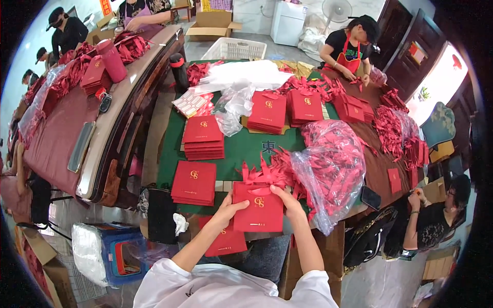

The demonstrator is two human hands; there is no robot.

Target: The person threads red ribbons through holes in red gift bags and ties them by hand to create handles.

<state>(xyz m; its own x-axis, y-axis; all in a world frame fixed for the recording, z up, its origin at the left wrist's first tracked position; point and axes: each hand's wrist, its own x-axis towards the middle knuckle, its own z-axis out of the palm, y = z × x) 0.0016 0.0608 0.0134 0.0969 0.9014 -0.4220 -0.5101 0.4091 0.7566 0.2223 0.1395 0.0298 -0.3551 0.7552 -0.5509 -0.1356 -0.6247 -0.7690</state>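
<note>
In front of me I hold a flat red gift bag (259,218) with a gold emblem, its red ribbon at the top edge. My left hand (230,209) grips its left side with the thumb on the front; my right hand (286,200) pinches its upper right corner. Below it, another red bag (226,245) lies near my lap, partly covered by my left arm. Loose red ribbons (264,172) lie just beyond the bag. To the left are two stacks of matching bags, one nearer (193,179) and one farther (203,136).
A clear plastic sack of red ribbons (334,167) sits right of my hands on the green tabletop (241,154). More bag stacks (267,112), white plastic sheeting (246,77) and a dark bottle (179,73) stand farther back. Co-workers (354,46) sit around the tables. A phone (370,198) lies at the right edge.
</note>
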